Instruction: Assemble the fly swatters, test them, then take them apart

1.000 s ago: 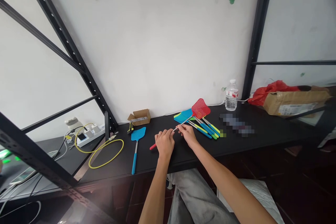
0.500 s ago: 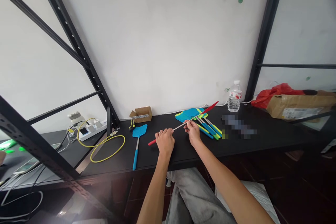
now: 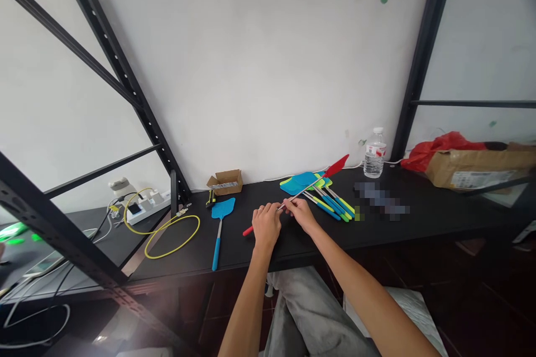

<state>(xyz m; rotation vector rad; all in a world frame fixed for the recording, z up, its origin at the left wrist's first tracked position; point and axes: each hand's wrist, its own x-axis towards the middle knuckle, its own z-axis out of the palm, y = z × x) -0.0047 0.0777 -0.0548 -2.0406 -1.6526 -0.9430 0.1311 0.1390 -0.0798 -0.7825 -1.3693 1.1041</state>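
A red fly swatter (image 3: pixel 336 166) with a thin metal shaft is held slantwise above the black tabletop. My left hand (image 3: pixel 267 227) is closed around its red handle, whose end sticks out at the left. Close beside it, my right hand (image 3: pixel 300 215) pinches the shaft. Behind my right hand lies a pile of blue and yellow-green fly swatters (image 3: pixel 304 180), their handles pointing toward the lower right. A single blue fly swatter (image 3: pixel 223 210) lies apart, left of my left hand, its handle toward the front edge.
At the back stand a small open cardboard box (image 3: pixel 226 183) and a water bottle (image 3: pixel 374 157). A yellow cable (image 3: pixel 171 256) and a power strip (image 3: pixel 148 206) lie left, near the rack post (image 3: pixel 138 100). A larger carton (image 3: pixel 473 170) sits right, with a red bag (image 3: pixel 448 145).
My right hand has slid down the shaft toward my left hand. The red swatter has turned so more of its flat head shows, and its handle has shifted slightly right.
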